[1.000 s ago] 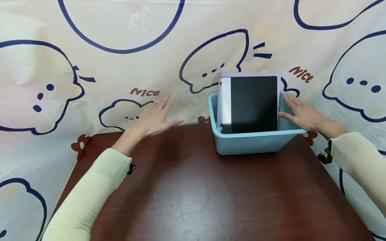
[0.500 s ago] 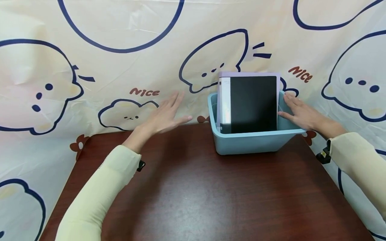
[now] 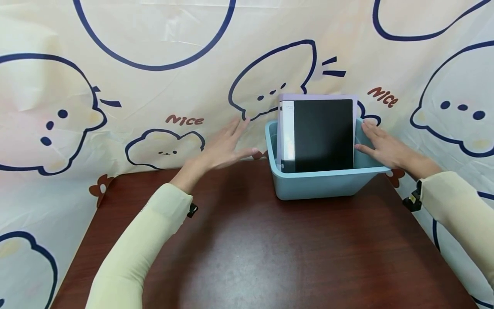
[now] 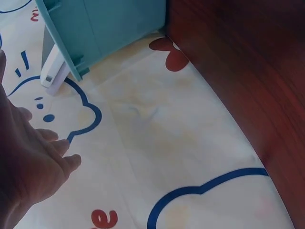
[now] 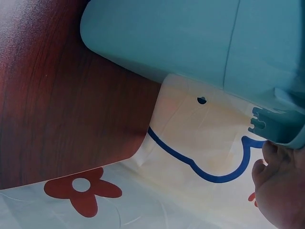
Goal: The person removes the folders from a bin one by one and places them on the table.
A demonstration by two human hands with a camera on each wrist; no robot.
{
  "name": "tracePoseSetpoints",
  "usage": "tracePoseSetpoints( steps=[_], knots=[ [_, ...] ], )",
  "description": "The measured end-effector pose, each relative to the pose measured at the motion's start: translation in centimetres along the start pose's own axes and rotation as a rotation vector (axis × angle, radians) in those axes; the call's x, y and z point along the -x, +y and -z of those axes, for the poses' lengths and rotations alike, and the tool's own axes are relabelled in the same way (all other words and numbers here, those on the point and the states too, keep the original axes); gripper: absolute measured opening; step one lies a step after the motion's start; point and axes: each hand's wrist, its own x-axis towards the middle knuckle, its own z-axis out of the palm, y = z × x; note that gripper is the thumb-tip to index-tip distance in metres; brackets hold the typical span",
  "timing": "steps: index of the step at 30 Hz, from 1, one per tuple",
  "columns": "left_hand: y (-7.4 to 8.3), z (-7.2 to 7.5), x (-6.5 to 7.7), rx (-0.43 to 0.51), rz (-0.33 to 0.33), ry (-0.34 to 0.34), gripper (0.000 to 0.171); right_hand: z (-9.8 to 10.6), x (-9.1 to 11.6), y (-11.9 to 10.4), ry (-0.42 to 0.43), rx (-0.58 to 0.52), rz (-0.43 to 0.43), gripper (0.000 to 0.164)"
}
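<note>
A light blue plastic bin (image 3: 316,186) stands at the back of the table, right of the middle. Upright in it are a black binder (image 3: 324,137) with a pale spine and, behind that, a lilac one (image 3: 316,97). My left hand (image 3: 224,148) hovers over the table's back edge, left of the bin and apart from it, fingers straight and thumb spread. At the bin's right end, my right hand (image 3: 386,146) rests at the rim with fingers extended and the thumb over the inside. The right wrist view shows fingertips (image 5: 269,152) just below the rim.
The dark brown wooden table (image 3: 247,244) ends close behind the bin. A cartoon-printed cloth (image 3: 166,94) hangs behind and beside the table. The bin's outer wall (image 4: 124,24) and the table edge appear in the left wrist view.
My left hand has moved rightward toward the bin, still with straight fingers. The right hand, the bin and the binders have stayed in place.
</note>
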Motion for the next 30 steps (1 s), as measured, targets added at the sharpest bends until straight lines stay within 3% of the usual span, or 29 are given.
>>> tracePoseSetpoints(
  steps=[14,30],
  knots=[
    [1.2,-1.4,-1.9,0.098,-0.025,0.044,0.097,-0.3,-0.1,0.0,0.026,-0.015,0.026,0.092],
    [3.8,-2.4,-4.5,0.201,-0.032,0.054,0.100,-0.4,0.0,0.3,0.036,-0.023,0.020,0.092]
  ],
)
